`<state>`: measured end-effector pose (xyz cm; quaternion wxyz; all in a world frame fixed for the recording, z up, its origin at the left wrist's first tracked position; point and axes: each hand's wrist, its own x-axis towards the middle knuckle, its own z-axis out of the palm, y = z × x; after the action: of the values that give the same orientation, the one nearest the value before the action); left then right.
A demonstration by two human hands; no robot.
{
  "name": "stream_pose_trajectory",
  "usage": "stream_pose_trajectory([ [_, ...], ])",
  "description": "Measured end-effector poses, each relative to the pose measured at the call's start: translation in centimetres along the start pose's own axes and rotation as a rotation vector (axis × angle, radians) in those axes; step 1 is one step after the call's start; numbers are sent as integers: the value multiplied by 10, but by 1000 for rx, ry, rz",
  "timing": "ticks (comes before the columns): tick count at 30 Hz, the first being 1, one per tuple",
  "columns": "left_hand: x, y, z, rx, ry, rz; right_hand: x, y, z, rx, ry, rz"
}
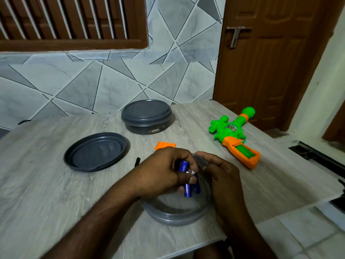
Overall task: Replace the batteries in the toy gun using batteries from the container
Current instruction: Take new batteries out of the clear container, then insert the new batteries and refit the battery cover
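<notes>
My left hand [164,171] grips a bunch of blue batteries [188,186] over an open grey round container [175,214] at the near table edge. My right hand [222,174] rests on the container's right rim, fingers curled toward the batteries, nothing visibly in it. The green and orange toy gun [235,135] lies at the right of the table, its orange handle compartment open. An orange battery cover [166,145] lies just beyond my left hand.
A loose grey lid [96,152] lies upside down at the left. A second grey container [146,115], lid on, stands at the back. A small black tool [137,161] pokes out beside my left wrist. The table's right edge drops to a tiled floor.
</notes>
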<state>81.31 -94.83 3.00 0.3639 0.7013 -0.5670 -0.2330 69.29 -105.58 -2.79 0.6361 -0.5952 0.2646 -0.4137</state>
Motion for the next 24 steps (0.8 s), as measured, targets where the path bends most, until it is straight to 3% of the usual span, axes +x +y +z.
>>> stream_pose_trajectory([
  [9,1,2,-6,-384,240,31,3,-1,-9,-29,54,-14],
  [15,2,19,-4,-595,375,67,15,-21,-34,235,145,-35],
  [19,10,35,0,-666,389,90,19,-35,-49,306,149,-13],
  [24,25,55,7,-849,379,64,30,-58,-74,216,182,-70],
])
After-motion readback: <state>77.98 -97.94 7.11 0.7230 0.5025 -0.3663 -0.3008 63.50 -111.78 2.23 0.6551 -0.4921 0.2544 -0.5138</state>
